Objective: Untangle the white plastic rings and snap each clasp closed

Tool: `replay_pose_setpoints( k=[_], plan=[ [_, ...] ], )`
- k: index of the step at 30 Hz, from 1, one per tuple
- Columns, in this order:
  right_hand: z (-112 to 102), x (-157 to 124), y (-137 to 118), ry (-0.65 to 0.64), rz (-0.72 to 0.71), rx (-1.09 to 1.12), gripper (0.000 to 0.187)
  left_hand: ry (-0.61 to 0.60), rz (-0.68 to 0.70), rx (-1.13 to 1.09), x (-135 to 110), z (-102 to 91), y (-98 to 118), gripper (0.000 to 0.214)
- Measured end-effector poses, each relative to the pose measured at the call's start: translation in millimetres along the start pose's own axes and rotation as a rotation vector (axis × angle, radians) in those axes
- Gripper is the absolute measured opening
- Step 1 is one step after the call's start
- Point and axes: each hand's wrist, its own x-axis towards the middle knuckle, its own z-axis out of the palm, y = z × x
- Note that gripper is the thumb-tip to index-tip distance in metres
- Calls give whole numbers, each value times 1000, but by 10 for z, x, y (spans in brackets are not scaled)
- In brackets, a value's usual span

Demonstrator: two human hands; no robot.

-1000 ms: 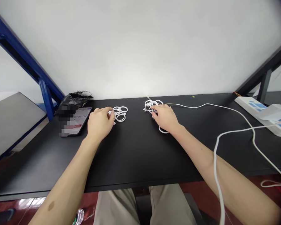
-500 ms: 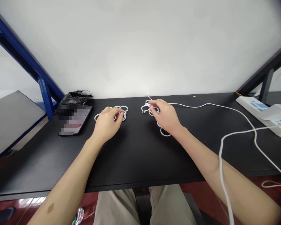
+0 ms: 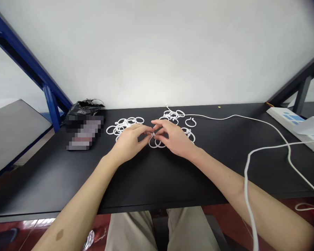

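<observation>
While L hand pinches white rings (thin, knobbed loops) rt of phone, tips nearly together, R hand curls part-open, hold unclear.

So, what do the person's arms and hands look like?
No gloves or watch show on the left hand or right hand, and no sleeves show. The left forearm has one small mark. A white cable passes in front of the right forearm.

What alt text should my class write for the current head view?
A person's left hand and right hand nearly meet at thin white rings over a black table. More rings lie either side; a pixelated phone is at left, a white cable at right.
</observation>
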Motion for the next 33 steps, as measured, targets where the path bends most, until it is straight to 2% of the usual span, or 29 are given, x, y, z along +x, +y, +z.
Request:
replay_pose_setpoints(
  k=[7, 10, 12, 14, 16, 20, 22, 24, 30, 33],
  plan=[
    [-33, 10, 30, -13, -6, -36, 49, -82, 47, 41, -11, -4, 12, 22],
    [-36, 10, 11, -8, 0, -68, 47, -135, 10, 33, -7, -14, 9, 19],
    [-61, 9, -18, 22, 21, -103, 37, -145, -30, 35, -4, -23, -4, 17],
    [-119, 2, -49, 49, 28, -197, 18, -142, -67, 48, -2, -35, -20, 17],
    [-205, -12, -66, -10, 21, -311, 17, -133, -97, 64, 0, -47, -38, 17],
    [-351, -42, -46, -258, 57, -413, 19, -144, -143, 87, 4, -64, -61, 18],
    [-371, -46, -31, -289, 75, -425, 14, -156, -164, 107, 6, -66, -68, 18],
    [-361, -40, -26, -256, 64, -413, 13, -151, -192, 132, 9, -68, -77, 17],
    [-310, -1, -2, 24, 73, -238, 11, -30, -287, 209, 19, -109, -133, 19],
    [-317, 9, 23, 111, 99, -229, 11, 18, -293, 192, 25, -133, -144, 18]
  ],
)
